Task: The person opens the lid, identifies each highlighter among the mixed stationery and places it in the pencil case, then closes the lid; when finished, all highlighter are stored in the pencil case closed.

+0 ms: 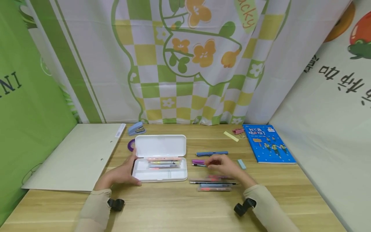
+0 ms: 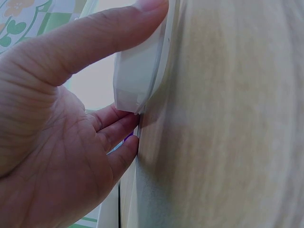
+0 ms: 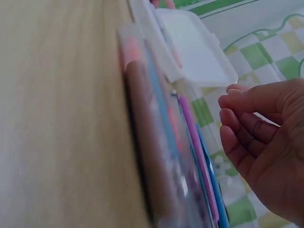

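Observation:
A white pencil case [image 1: 162, 179] lies with its lid raised, several pens [image 1: 163, 163] in its back compartment. My left hand [image 1: 123, 172] holds the case by its left end; in the left wrist view the thumb [image 2: 99, 40] lies along the front edge and the fingertips touch the side. Over the table to the right, my right hand [image 1: 223, 165] is bent with nothing visible in its fingers. By its fingertips are a purple pen [image 1: 198, 161] and a dark pen [image 1: 199, 165]. Several more pens [image 1: 215, 185] lie beneath the right wrist, blurred in the right wrist view.
Behind the right hand lies a blue pen [image 1: 212, 153], with a light-blue eraser [image 1: 242, 164] to its right. Farther off are a blue book [image 1: 269, 145], a binder clip [image 1: 238, 131] and a yellow strip [image 1: 231, 136]. A stapler [image 1: 136, 129], purple tape [image 1: 131, 145] and a large board [image 1: 78, 154] lie left.

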`<act>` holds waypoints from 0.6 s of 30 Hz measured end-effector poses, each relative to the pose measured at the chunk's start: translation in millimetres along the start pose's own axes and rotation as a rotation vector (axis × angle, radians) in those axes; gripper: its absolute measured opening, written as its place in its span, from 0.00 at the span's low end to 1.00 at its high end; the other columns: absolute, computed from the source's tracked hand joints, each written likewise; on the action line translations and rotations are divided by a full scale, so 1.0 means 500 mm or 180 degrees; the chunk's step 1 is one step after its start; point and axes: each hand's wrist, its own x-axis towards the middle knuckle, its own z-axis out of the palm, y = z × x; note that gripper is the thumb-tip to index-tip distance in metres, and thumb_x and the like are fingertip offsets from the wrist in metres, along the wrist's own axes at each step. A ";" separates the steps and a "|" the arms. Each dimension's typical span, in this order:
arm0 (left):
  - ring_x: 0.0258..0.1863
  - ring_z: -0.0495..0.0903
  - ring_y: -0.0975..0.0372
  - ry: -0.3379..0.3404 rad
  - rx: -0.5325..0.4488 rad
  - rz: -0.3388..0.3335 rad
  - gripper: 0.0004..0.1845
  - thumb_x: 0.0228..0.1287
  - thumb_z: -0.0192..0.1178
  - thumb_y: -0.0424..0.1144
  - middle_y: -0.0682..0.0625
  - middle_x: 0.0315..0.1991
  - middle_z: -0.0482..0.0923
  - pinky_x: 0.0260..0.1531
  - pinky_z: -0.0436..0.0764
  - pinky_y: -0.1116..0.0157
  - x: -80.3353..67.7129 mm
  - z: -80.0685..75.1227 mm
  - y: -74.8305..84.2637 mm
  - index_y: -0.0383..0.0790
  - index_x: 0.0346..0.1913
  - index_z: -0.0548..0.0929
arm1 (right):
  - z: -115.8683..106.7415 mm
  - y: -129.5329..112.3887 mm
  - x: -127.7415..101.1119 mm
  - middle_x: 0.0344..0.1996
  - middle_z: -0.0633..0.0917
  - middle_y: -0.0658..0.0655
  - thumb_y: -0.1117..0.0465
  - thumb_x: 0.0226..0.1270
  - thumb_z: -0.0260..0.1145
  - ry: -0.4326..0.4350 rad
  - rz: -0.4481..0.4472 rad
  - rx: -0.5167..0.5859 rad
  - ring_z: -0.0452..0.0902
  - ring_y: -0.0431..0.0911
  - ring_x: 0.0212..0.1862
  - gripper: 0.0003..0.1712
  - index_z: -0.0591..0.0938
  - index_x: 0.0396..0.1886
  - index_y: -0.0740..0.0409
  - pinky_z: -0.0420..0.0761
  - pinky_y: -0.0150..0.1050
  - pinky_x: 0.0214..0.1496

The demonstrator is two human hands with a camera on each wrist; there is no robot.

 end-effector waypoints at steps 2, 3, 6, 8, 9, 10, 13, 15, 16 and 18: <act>0.69 0.37 0.34 0.0001 -0.0002 0.0003 0.76 0.37 0.78 0.43 0.22 0.68 0.40 0.65 0.41 0.39 0.000 0.000 0.001 0.28 0.69 0.21 | -0.007 0.012 -0.020 0.39 0.85 0.60 0.67 0.64 0.63 -0.0049 0.0035 -0.0060 0.78 0.40 0.40 0.10 0.83 0.42 0.67 0.79 0.32 0.42; 0.69 0.37 0.33 0.0003 -0.0001 0.0009 0.76 0.37 0.78 0.43 0.22 0.68 0.39 0.65 0.41 0.39 0.000 0.000 0.002 0.28 0.69 0.21 | -0.011 0.016 -0.030 0.39 0.85 0.60 0.67 0.64 0.63 -0.0071 0.0073 -0.0090 0.78 0.41 0.40 0.10 0.83 0.43 0.67 0.78 0.32 0.42; 0.69 0.36 0.33 0.0005 -0.0006 0.0023 0.76 0.37 0.78 0.43 0.22 0.68 0.36 0.65 0.41 0.39 0.001 0.000 0.001 0.27 0.68 0.21 | -0.023 0.030 -0.053 0.39 0.84 0.60 0.68 0.63 0.63 -0.0109 0.0183 -0.0102 0.77 0.43 0.41 0.11 0.83 0.44 0.67 0.78 0.31 0.42; 0.69 0.37 0.33 0.0004 -0.0011 0.0038 0.76 0.37 0.78 0.43 0.22 0.68 0.35 0.65 0.41 0.39 0.001 0.001 0.001 0.27 0.68 0.21 | -0.029 0.037 -0.066 0.39 0.84 0.60 0.69 0.63 0.62 -0.0134 0.0202 -0.0140 0.77 0.45 0.40 0.11 0.82 0.44 0.67 0.78 0.31 0.42; 0.68 0.37 0.33 0.0005 -0.0008 0.0059 0.76 0.37 0.78 0.43 0.21 0.68 0.35 0.65 0.41 0.39 0.002 0.001 0.001 0.26 0.68 0.21 | -0.032 0.041 -0.071 0.39 0.84 0.59 0.69 0.63 0.62 -0.0149 0.0203 -0.0158 0.77 0.45 0.41 0.10 0.82 0.44 0.67 0.78 0.32 0.42; 0.68 0.36 0.33 0.0002 -0.0017 0.0054 0.76 0.37 0.78 0.43 0.22 0.68 0.33 0.65 0.41 0.39 0.002 0.001 0.002 0.26 0.68 0.21 | -0.034 0.044 -0.075 0.39 0.84 0.59 0.70 0.63 0.62 -0.0163 0.0196 -0.0170 0.77 0.45 0.41 0.10 0.83 0.44 0.66 0.79 0.32 0.42; 0.68 0.36 0.33 -0.0003 -0.0008 0.0043 0.76 0.37 0.78 0.43 0.22 0.68 0.34 0.65 0.41 0.39 0.001 0.001 0.001 0.27 0.68 0.21 | -0.037 0.052 -0.084 0.39 0.84 0.58 0.70 0.64 0.62 -0.0214 0.0142 -0.0257 0.77 0.44 0.41 0.09 0.83 0.43 0.64 0.79 0.32 0.41; 0.68 0.36 0.33 -0.0004 0.0010 0.0033 0.76 0.37 0.78 0.43 0.22 0.68 0.34 0.65 0.41 0.39 0.001 0.001 0.000 0.27 0.68 0.21 | -0.037 0.056 -0.087 0.39 0.84 0.57 0.70 0.64 0.62 -0.0239 0.0098 -0.0308 0.77 0.43 0.40 0.09 0.83 0.43 0.64 0.79 0.32 0.41; 0.69 0.36 0.34 -0.0005 0.0010 0.0015 0.76 0.37 0.78 0.44 0.22 0.68 0.36 0.65 0.41 0.39 0.001 0.001 -0.001 0.27 0.68 0.21 | -0.037 0.058 -0.087 0.39 0.84 0.56 0.70 0.64 0.62 -0.0245 0.0074 -0.0333 0.76 0.42 0.40 0.09 0.83 0.42 0.64 0.79 0.32 0.41; 0.69 0.36 0.33 0.0001 0.0028 0.0023 0.76 0.37 0.78 0.44 0.22 0.68 0.38 0.65 0.41 0.39 0.001 0.002 -0.002 0.27 0.68 0.21 | -0.037 0.060 -0.089 0.39 0.84 0.56 0.70 0.64 0.61 -0.0250 0.0040 -0.0361 0.76 0.41 0.40 0.09 0.83 0.42 0.63 0.79 0.33 0.41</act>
